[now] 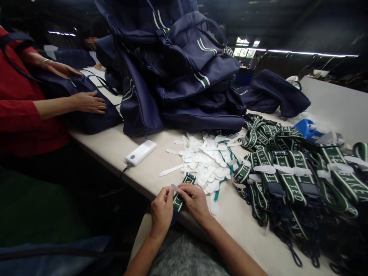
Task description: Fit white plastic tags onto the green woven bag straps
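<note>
Near the table's front edge, my left hand (162, 209) and my right hand (196, 201) are closed around a green lettered strap (178, 202) with white edging. A small white tie (174, 187) sticks up between the two hands, pinched at the fingertips of my right hand. My left thumb and fingers press together at the strap's left side. Just beyond the hands lies a loose heap of white plastic ties (205, 161). Bundled green straps (290, 168), several wrapped with white ties, cover the right part of the table.
Navy bags (178, 69) are piled high at the table's back. A white power bank (140, 152) with a cable lies at the left edge of the table (156, 143). At the left, a person in red (21, 103) handles another navy bag. A blue object (307, 129) sits behind the straps.
</note>
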A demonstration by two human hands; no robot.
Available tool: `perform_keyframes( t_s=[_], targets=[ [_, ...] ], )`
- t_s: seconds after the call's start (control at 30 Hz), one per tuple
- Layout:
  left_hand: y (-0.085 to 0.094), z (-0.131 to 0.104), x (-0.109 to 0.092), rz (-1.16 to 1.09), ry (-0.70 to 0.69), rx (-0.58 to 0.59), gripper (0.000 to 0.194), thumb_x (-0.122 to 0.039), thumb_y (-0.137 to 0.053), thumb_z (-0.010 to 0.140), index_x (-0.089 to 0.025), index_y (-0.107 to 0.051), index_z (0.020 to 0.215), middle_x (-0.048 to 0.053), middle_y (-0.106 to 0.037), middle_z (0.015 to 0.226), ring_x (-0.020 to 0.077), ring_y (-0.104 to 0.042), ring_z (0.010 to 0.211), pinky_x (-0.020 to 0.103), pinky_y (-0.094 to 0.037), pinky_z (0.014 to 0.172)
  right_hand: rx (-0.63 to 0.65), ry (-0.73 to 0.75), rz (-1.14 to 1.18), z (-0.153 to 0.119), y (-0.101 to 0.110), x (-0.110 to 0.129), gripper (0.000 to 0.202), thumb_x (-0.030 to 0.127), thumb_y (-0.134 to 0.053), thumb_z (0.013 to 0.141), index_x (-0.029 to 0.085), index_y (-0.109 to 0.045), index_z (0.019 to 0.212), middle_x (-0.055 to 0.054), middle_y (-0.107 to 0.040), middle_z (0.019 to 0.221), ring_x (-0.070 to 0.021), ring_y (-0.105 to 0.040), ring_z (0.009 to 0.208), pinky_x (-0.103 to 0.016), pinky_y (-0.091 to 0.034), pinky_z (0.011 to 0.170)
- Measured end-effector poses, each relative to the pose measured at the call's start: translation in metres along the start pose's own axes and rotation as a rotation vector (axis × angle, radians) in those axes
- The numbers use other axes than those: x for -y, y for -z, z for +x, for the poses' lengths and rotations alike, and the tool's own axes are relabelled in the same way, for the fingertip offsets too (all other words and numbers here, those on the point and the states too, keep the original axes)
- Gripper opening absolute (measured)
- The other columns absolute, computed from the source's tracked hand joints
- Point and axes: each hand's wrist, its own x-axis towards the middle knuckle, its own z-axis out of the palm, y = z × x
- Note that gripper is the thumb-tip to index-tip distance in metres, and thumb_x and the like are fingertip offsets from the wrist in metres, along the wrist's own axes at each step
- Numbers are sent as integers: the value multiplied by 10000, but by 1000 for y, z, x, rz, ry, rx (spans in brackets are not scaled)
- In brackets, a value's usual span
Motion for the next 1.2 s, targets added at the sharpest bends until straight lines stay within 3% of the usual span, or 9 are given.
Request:
perform_keyframes(
  t_s=[0.1,0.37,0.53,0.7,0.87,1.0,1.2],
  targets=[
    [-1,1,2,-16,10,-32,262,-405,-499,887,-199,-655,845,43,-701,792,212,-637,732,282,-457,728,4,-7,-84,1,-2,2,224,290,-585,928,250,-770,808,-24,-729,930,-203,-659,869,-303,-476,813],
    [0,3,2,-80,-7,-41,296,-418,-520,902,-192,-689,812,17,-694,721,196,-639,683,257,-487,658,-30,-136,-135,11,-7,-6,104,255,-707,812,244,-774,734,-6,-743,813,-194,-672,771,-283,-489,744],
    [1,8,2,-94,-138,-24,258,-396,-555,905,-207,-713,832,17,-731,825,189,-667,780,247,-498,756,-12,-150,-125,16,-5,-8,54,254,-726,792,232,-760,757,8,-750,846,-176,-680,792,-256,-486,760],
    [2,12,2,-64,-265,-9,189,-316,-564,931,-218,-707,855,1,-728,831,157,-675,764,210,-509,733,44,-166,-140,19,-2,-7,116,280,-704,801,208,-706,710,26,-692,695,-149,-629,674,-228,-441,646],
    [-1,10,6,8,-428,-75,159,-215,-549,946,-189,-700,904,20,-723,833,143,-681,774,206,-505,771,-5,-199,-186,21,-6,-2,99,238,-683,759,197,-608,709,46,-620,649,-127,-548,610,-220,-388,592],
    [-6,9,15,83,-555,-155,164,-155,-553,935,-159,-715,965,49,-736,840,153,-696,787,217,-506,792,-4,-204,-195,21,-11,3,12,202,-644,761,207,-644,771,42,-655,720,-128,-571,650,-219,-395,622],
    [-7,8,18,154,-594,-225,145,-130,-582,916,-153,-723,943,56,-757,837,161,-715,774,222,-519,786,-25,-202,-323,22,-15,4,84,162,-632,759,215,-696,769,33,-683,714,-142,-618,692,-223,-408,665]
  ],
)
